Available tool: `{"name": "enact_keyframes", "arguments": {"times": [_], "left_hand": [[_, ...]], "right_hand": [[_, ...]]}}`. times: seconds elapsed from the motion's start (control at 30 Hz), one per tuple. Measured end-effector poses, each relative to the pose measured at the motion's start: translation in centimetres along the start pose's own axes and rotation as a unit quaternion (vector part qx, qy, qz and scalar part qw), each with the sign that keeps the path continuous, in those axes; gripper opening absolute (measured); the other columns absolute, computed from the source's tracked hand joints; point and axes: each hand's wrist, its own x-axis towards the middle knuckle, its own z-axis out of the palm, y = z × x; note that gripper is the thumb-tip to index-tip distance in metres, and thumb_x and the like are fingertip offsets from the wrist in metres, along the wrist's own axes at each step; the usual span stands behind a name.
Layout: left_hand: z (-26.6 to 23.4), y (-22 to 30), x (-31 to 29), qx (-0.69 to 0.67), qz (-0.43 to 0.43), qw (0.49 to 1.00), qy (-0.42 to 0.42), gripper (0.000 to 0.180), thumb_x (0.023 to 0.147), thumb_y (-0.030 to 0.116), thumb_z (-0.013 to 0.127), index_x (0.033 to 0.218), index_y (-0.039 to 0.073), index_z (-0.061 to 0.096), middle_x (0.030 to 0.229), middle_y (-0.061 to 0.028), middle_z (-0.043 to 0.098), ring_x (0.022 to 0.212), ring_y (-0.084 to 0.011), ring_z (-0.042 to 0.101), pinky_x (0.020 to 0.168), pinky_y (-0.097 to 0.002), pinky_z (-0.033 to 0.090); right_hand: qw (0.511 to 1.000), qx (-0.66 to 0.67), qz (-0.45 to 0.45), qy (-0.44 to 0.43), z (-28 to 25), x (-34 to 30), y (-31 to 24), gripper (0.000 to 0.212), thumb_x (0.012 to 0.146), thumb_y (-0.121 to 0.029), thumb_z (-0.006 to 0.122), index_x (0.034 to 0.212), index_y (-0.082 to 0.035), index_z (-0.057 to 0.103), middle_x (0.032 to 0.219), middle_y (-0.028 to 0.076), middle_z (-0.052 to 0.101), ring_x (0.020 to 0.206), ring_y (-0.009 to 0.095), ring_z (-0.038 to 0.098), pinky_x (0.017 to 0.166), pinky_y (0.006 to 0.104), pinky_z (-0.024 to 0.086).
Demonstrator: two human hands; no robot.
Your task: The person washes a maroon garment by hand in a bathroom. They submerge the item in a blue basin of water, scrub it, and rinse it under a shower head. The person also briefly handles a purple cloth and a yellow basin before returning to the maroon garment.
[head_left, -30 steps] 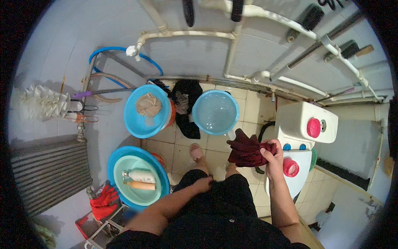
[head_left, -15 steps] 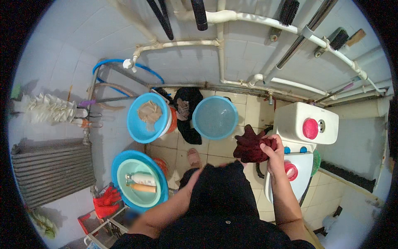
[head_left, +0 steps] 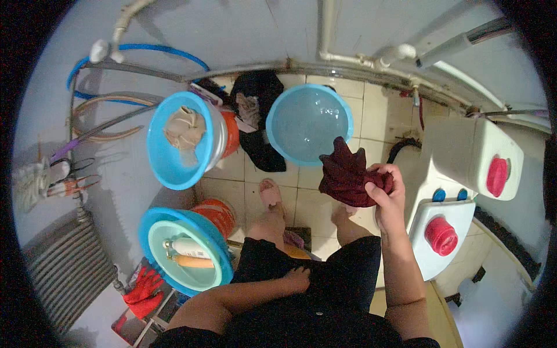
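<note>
Far left of the left hand's fingers, a dark radiator (head_left: 69, 278) stands at the wall, with a red glove (head_left: 144, 293) nearer. Up and left of those fingers, a blue tub (head_left: 165, 162) holds a beige cloth (head_left: 187, 126); below it, a blue basin (head_left: 153, 221) carries a mint basin (head_left: 178, 279) with two bottles (head_left: 194, 262) lying inside. The left hand (head_left: 297, 279) rests on black shorts (head_left: 348, 275); I cannot tell whether its fingers are together. Beyond them, a pink slipper (head_left: 270, 191) and a water basin (head_left: 349, 116) are on the floor. The dark red cloth (head_left: 347, 177) is bunched in the right hand (head_left: 391, 187), whose thumb and fingers clamp its right end; its tip overlaps the water basin's rim in view. Right of those fingers, red tubs (head_left: 442, 236) sit on the toilet (head_left: 426, 269).
</note>
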Motion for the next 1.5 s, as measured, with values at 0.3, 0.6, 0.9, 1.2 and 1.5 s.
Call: {"name": "enact_keyframes", "arguments": {"times": [0.3, 0.6, 0.9, 1.2, 1.5], "left_hand": [[-8.5, -7.9, 5.3, -0.029, 0.280, 0.960, 0.000, 0.048, 0.079, 0.030, 0.064, 0.119, 0.006, 0.050, 0.116, -0.0177, 0.052, 0.105, -0.0279, 0.054, 0.088, -0.0399, 0.045], [-27.0, -15.7, 5.1, -0.164, 0.152, 0.802, 0.554, 0.105, 0.065, 0.026, 0.078, 0.141, 0.005, 0.010, 0.139, -0.0167, 0.030, 0.128, -0.0313, 0.031, 0.104, -0.0421, 0.028], [-32.3, -15.5, 11.5, -0.196, 0.250, 0.813, 0.489, 0.095, 0.060, 0.024, 0.080, 0.137, 0.007, 0.028, 0.122, -0.0178, 0.051, 0.114, -0.0339, 0.049, 0.098, -0.0401, 0.038], [-33.1, -16.1, 14.3, -0.207, 0.211, 0.798, 0.525, 0.070, 0.066, 0.029, 0.078, 0.121, 0.003, 0.043, 0.106, -0.0155, 0.061, 0.098, -0.0270, 0.060, 0.085, -0.0356, 0.047], [-32.1, -17.2, 14.1, -0.164, 0.214, 0.791, 0.549, 0.070, 0.069, 0.030, 0.076, 0.124, 0.003, 0.042, 0.107, -0.0153, 0.061, 0.098, -0.0275, 0.060, 0.085, -0.0361, 0.048]], "right_hand": [[0.999, 0.020, 0.031, -0.017, -0.3, 4.5, 11.1, 0.033, 0.070, 0.003, 0.066, 0.095, -0.006, 0.046, 0.102, 0.007, 0.055, 0.094, 0.014, 0.050, 0.087, 0.0283, 0.039], [0.998, -0.009, 0.033, -0.044, 0.4, 8.1, 18.1, 0.034, 0.068, 0.001, 0.069, 0.093, -0.006, 0.047, 0.101, 0.007, 0.056, 0.095, 0.016, 0.051, 0.087, 0.0293, 0.040], [0.995, 0.006, -0.020, -0.102, 0.9, 15.3, 20.8, 0.035, 0.068, -0.008, 0.074, 0.095, -0.005, 0.051, 0.087, 0.003, 0.058, 0.082, 0.013, 0.056, 0.077, 0.0283, 0.045], [0.987, -0.056, -0.043, -0.142, 0.0, 18.4, 21.6, 0.030, 0.071, -0.014, 0.073, 0.093, -0.005, 0.054, 0.079, 0.002, 0.058, 0.072, 0.011, 0.055, 0.068, 0.0251, 0.046], [0.972, -0.119, -0.104, -0.174, 1.2, 18.1, 21.9, 0.028, 0.070, -0.017, 0.074, 0.087, -0.005, 0.055, 0.075, 0.002, 0.058, 0.068, 0.011, 0.054, 0.065, 0.0264, 0.045]]}}
